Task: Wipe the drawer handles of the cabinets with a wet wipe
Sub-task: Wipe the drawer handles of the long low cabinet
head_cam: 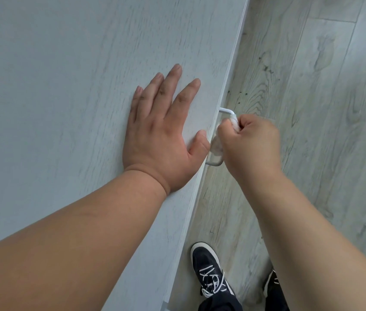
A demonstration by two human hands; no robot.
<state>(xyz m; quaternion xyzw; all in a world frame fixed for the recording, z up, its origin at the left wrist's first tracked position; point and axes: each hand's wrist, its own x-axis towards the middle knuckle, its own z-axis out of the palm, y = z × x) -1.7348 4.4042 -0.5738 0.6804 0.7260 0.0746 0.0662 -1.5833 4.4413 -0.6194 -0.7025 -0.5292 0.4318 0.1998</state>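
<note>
From my remote seat, the biggest thing in view is the pale wood-grain cabinet top (65, 86), running from beyond the fingertips of my left hand (162, 140) back past its wrist. That hand lies flat on the top, palm down, its fingers (175, 79) straight and spread, holding nothing, and the thumb tip reaches the front edge. Past that edge, on the thumb side, lies the grey plank floor (312, 86).

My right hand (251, 144) is just beside the left thumb, off the edge and in front of the cabinet face. Its fingers (245, 124) are curled into a fist around the wet wipe (217, 147), which is pressed against the drawer handle (228, 110). The handle is a slim white bar. One bent end shows beyond the knuckles, the other below the heel of the fist, and the middle is hidden by the wipe and fingers.

Back towards my wrists, a dark shoe (209, 270) with white laces stands on the floor.
</note>
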